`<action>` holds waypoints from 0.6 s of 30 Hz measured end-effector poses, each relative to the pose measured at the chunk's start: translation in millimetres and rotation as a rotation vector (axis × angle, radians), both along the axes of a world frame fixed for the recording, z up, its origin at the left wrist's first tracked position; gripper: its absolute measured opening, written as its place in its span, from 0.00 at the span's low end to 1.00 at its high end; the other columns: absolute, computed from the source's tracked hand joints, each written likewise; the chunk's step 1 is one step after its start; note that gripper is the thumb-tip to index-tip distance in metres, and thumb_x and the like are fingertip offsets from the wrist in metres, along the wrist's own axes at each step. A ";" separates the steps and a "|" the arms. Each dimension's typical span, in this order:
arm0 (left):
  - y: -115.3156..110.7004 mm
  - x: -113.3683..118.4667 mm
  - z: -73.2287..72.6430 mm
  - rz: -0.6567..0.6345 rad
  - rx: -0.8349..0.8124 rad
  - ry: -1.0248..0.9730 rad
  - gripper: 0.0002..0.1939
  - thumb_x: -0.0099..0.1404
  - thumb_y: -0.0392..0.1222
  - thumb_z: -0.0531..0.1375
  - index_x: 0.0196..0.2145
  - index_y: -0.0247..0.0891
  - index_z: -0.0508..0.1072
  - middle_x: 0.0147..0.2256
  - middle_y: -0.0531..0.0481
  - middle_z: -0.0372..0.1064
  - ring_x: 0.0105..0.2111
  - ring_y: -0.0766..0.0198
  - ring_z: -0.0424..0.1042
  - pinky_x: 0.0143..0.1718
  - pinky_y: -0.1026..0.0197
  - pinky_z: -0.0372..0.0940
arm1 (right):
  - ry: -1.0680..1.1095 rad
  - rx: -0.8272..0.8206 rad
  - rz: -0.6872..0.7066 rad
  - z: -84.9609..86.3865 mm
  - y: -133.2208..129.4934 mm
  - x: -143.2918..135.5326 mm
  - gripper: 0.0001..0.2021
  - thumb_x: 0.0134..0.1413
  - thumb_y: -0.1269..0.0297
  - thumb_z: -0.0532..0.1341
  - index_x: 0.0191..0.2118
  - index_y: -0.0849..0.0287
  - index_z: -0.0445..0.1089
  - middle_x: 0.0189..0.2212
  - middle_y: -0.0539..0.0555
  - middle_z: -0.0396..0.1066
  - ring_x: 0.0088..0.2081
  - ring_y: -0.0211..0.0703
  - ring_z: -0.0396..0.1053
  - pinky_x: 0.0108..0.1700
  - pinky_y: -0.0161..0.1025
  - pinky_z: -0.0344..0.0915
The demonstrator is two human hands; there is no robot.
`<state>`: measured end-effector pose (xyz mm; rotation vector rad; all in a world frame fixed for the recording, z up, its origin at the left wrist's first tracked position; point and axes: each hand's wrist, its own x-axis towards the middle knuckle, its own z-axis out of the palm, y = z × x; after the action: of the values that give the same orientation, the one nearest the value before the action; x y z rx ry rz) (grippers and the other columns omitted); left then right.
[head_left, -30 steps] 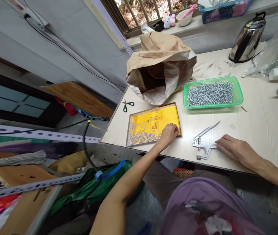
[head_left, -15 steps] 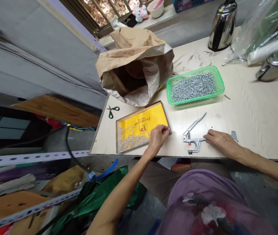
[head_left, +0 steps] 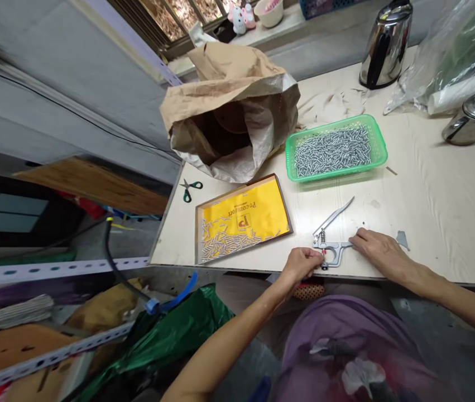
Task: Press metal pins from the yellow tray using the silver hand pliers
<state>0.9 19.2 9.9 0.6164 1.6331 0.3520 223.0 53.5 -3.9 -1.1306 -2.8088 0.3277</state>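
Note:
A pair of grey snap pliers lies on the table near its front edge. Its upper lever is raised, and a spring and a red bit show at the jaw. My right hand grips the end of its lower handle. At the jaw's left side, my left hand has thumb and fingertips pinched together; whatever is between them is too small to make out. Left of that hand lies a shallow cardboard tray with a yellow lining, and small silvery metal pieces are heaped along its near side.
Behind the pliers is a green plastic basket full of small metal pieces. A large open paper sack stands beside it. Scissors lie at the left edge. A steel kettle, a steel pot and clear plastic bags are at the right rear.
My left hand has moved right from the tray's right edge to the pliers' jaw, staying pinched. My right hand keeps its hold on the handle.

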 end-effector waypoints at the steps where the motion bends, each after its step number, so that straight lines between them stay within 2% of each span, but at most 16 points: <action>1: 1.2 0.9 1.0 -0.004 -0.015 0.000 0.04 0.56 0.35 0.64 0.27 0.31 0.73 0.16 0.61 0.60 0.11 0.78 0.50 0.15 0.69 0.43 | 0.002 0.002 -0.005 0.5 -0.3 -0.3 0.12 0.55 0.83 0.51 0.34 0.59 0.66 0.32 0.54 0.67 0.31 0.41 0.64 0.29 0.37 0.52; 11: 13.2 -1.3 3.2 -0.178 -0.099 0.017 0.09 0.60 0.32 0.60 0.22 0.32 0.70 0.15 0.60 0.62 0.10 0.78 0.52 0.12 0.70 0.45 | -0.010 -0.022 -0.015 -0.3 0.0 -1.6 0.13 0.51 0.85 0.53 0.33 0.57 0.64 0.31 0.53 0.65 0.31 0.42 0.64 0.31 0.37 0.52; 18: 16.0 0.2 6.9 -0.183 -0.143 -0.018 0.08 0.62 0.31 0.59 0.25 0.31 0.72 0.13 0.61 0.60 0.09 0.78 0.51 0.12 0.71 0.44 | -0.103 -0.080 -0.014 8.6 -1.3 -5.3 0.13 0.55 0.83 0.51 0.34 0.59 0.66 0.31 0.54 0.66 0.31 0.42 0.64 0.30 0.38 0.54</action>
<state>1.1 35.2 16.8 0.6465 1.5556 0.1053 217.7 52.2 4.6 -1.2170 -2.8992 0.3951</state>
